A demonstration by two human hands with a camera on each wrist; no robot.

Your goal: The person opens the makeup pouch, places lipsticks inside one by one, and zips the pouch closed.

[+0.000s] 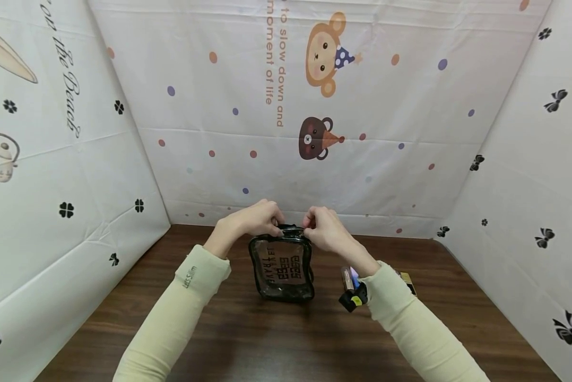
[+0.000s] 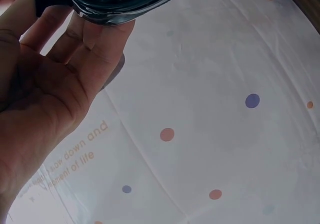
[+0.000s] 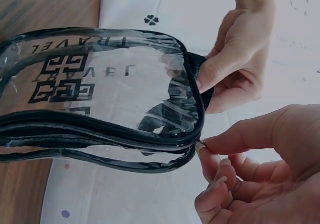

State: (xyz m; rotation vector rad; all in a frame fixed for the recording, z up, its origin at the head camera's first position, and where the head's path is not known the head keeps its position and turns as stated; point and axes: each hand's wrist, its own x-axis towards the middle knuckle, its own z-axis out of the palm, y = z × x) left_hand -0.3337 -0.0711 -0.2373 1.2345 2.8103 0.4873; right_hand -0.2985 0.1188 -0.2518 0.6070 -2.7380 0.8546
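Observation:
A clear travel pouch (image 1: 282,270) with black piping and black lettering stands upright on the wooden table in the head view. My left hand (image 1: 262,218) pinches a black strap (image 3: 197,63) at the pouch's top end, thumb on the near side. At the zipped corner, my right hand (image 1: 328,229) pinches the small zipper pull (image 3: 201,143) between thumb and forefinger, its other fingers curled beneath. The zipper (image 3: 100,134) runs along the pouch's side in the right wrist view. The left wrist view shows my left fingers (image 2: 100,48) under the pouch's dark edge (image 2: 107,17).
Right of the pouch lie a slim tube (image 1: 347,278), a blue-purple item (image 1: 354,276) and a black item with a yellow mark (image 1: 351,300). A yellow and black item (image 1: 407,281) is partly hidden by my right sleeve (image 1: 396,297). Printed white sheets (image 1: 248,170) enclose the table.

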